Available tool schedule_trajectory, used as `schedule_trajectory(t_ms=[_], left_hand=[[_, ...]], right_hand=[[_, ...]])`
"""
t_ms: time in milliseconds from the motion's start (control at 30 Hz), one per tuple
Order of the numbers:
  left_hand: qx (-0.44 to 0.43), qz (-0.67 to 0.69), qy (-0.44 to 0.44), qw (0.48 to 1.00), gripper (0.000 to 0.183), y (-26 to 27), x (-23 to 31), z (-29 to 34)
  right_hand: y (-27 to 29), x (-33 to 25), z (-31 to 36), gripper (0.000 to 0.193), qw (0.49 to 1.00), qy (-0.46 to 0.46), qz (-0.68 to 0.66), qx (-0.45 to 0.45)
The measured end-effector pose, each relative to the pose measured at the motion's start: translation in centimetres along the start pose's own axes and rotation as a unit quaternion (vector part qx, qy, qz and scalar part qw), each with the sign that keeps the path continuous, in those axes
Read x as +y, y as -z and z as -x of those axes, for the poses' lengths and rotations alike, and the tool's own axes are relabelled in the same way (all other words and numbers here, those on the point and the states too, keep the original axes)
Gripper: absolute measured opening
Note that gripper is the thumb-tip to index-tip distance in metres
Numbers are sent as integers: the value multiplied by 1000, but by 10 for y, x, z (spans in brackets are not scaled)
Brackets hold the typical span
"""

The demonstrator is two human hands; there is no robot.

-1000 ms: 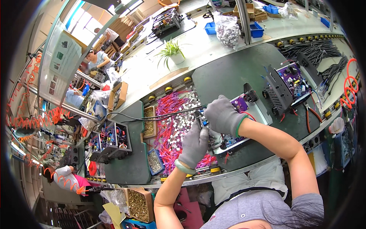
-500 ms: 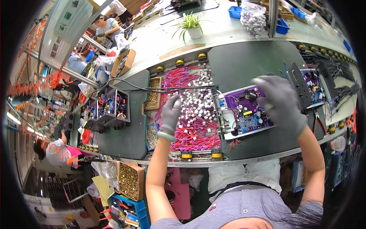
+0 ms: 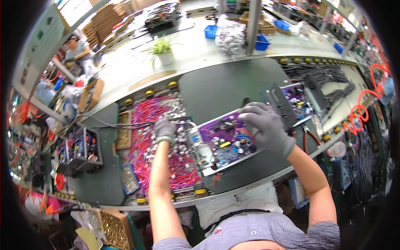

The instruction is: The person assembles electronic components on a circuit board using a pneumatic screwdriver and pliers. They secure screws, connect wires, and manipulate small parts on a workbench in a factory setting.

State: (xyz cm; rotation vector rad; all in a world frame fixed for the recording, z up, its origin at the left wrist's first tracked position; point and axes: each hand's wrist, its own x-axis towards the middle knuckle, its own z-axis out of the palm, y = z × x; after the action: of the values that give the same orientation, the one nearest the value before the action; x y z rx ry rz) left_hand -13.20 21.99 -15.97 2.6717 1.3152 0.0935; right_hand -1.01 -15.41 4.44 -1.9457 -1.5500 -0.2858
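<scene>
My left hand [image 3: 165, 128], in a grey glove, is down on a pile of red and purple wires [image 3: 152, 156] with white connectors. Its fingers are curled; anything between them is hidden. A dark cable [image 3: 109, 124] runs across the pile up to this hand. My right hand [image 3: 266, 127], also gloved, hovers at the right end of a metal chassis with a purple circuit board [image 3: 214, 132]. Its fingers are bent but apart, and I see nothing held in them. Red and blue wires [image 3: 245, 134] loop up from the board beside its fingertips.
A second unit with a dark panel [image 3: 281, 106] stands right of my right hand, near red-handled pliers [image 3: 310, 137]. Another chassis [image 3: 79, 152] sits at far left. Screw trays [image 3: 130, 178] border the wires. A potted plant [image 3: 166, 57] stands behind. Another person [image 3: 77, 50] works at upper left.
The view has swung, shifting the bench leftward in the picture. My left hand has come down onto the wire pile from above it. My right hand has moved nearer the board's right end.
</scene>
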Motion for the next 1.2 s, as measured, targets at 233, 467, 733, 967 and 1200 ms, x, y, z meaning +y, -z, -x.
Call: schedule_trajectory(t_ms=[233, 467, 733, 967, 1200], left_hand=[[1, -47, 97, 994, 47, 49, -108, 30], [-151, -13, 76, 986, 47, 45, -174, 89], [-70, -89, 18, 993, 31, 94, -189, 87], [5, 292, 57, 955, 22, 135, -161, 110], [-28, 405, 119, 906, 23, 150, -143, 136]], right_hand=[[4, -5, 4, 28, 992, -66, -80, 77], [1, 2, 8, 23, 986, -67, -70, 135], [-2, -1, 2, 21, 990, -33, -65, 119], [2, -8, 8, 16, 986, -60, -85, 131], [-2, -5, 10, 15, 988, -49, -90, 117]])
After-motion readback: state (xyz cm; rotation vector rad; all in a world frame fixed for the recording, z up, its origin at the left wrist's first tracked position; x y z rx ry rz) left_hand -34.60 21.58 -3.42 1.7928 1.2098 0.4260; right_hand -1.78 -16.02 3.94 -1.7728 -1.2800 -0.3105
